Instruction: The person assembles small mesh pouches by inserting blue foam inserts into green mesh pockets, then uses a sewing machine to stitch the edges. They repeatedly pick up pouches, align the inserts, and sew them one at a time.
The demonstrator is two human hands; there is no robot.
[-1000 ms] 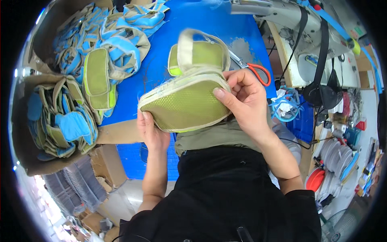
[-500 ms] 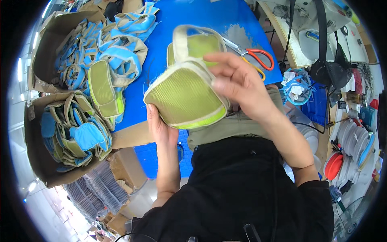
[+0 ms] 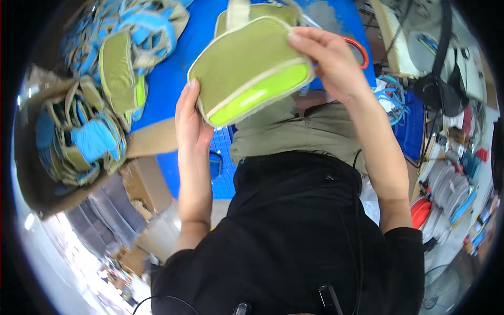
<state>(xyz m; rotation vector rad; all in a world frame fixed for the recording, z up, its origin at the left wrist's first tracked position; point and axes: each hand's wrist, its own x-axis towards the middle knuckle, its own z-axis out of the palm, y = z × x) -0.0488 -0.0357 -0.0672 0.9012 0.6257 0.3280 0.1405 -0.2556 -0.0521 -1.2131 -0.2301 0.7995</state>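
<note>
Raised over the blue table is an olive-green mesh pouch with beige edging and a bright lime strip along its lower side. My left hand grips its left edge, thumb on the front. At the upper right corner, my right hand pinches it between thumb and fingers. Just behind lies a second green pouch with a beige strap, partly hidden by the first. Past my right hand shows the red handle of scissors; the rest is mostly covered.
On the left, a cardboard box holds several green and blue fabric pieces. Blue and beige strips are heaped above it, beside another green pouch. A black strap hangs at the right.
The pouch has tilted, so more of its lime strip shows. My right hand has moved up onto its corner and closed there. The whole view has shifted, with the table higher in it.
</note>
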